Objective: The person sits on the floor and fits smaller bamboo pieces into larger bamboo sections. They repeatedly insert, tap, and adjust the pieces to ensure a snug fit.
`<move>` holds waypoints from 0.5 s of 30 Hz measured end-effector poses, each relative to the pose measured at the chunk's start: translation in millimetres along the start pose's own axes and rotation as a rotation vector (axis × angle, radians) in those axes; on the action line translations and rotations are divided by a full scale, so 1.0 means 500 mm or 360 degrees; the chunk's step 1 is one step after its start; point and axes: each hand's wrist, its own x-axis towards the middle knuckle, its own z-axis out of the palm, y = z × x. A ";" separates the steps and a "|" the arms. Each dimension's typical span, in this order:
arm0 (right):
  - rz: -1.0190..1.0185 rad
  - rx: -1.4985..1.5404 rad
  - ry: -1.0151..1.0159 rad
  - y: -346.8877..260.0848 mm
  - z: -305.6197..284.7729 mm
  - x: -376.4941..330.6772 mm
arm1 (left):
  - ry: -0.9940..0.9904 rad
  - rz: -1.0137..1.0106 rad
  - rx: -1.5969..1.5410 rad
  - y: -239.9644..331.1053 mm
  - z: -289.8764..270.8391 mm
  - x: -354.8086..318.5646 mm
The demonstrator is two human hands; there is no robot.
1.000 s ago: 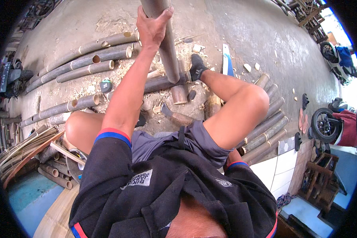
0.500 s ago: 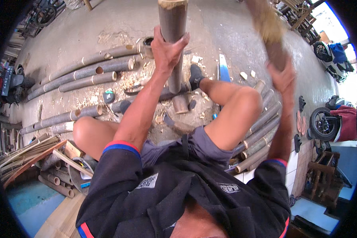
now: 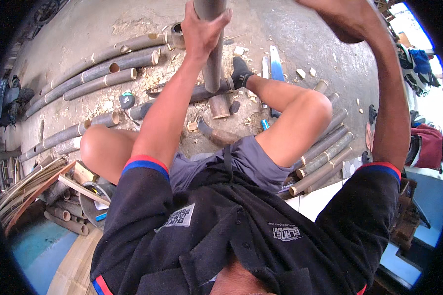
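My left hand [image 3: 200,35] is wrapped round a thick bamboo tube [image 3: 212,69], which stands roughly upright; its top runs out of view. The tube's lower end meets, or sits just before, a dark bamboo pole [image 3: 197,92] lying across the floor by my foot. Up at the top right, my right hand [image 3: 353,20] is raised with bent fingers. The wooden club it grips is largely beyond the upper edge. Just below the tube are a short bamboo piece [image 3: 219,107] and a curved tool with a dark end [image 3: 219,134].
Long bamboo poles [image 3: 110,67] lie at the left, among wood shavings. A handsaw [image 3: 276,64] with a blue-tinted blade lies beyond my right knee. More bamboo lengths [image 3: 325,152] are stacked beside that leg. Split strips [image 3: 32,187] fill the lower left.
My right hand has swung up and outward, taking most of the club out of view. My left hand and the bamboo tube sit higher in the picture as the view has shifted.
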 end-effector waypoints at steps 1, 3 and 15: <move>-0.0001 -0.0076 0.0037 0.001 -0.013 0.001 | -0.0032 -0.0150 0.0082 0.004 0.013 0.003; -0.0042 -0.0076 0.0136 0.019 -0.003 0.015 | -0.0072 -0.0407 0.0394 0.026 -0.005 0.039; -0.0030 -0.0175 0.0197 0.025 0.018 0.075 | 0.0171 -0.0165 0.0248 -0.052 0.027 0.050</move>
